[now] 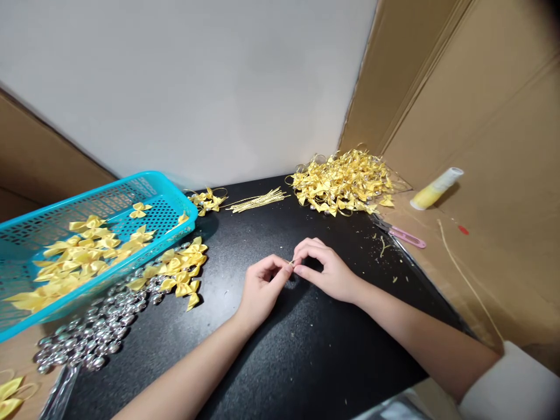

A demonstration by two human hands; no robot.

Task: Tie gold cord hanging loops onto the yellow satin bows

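Note:
Over the middle of the black table (pixel 262 233), my left hand (pixel 262 286) and my right hand (pixel 326 268) meet fingertip to fingertip. Both are closed in a pinch on a short yellow cord (pixel 291 262), of which only a tiny bit shows between the fingers. Beyond them lies a bundle of cut yellow cords (pixel 258 200). Loose yellow ribbon bows (pixel 184 269) sit left of my left hand, partly on a spread of shiny silver bells or beads (pixel 94 338). A large heap of yellow bows with cord loops (pixel 345 181) lies behind my right hand.
A turquoise basket (pixel 175 230) holding more bows stands at the left. A few looped bows (pixel 207 201) lie by its far corner. Pink-handled snips (pixel 405 236) and cord scraps lie at the right edge, near a yellow-and-white thread cone (pixel 436 189). Cardboard (pixel 494 146) walls the right side.

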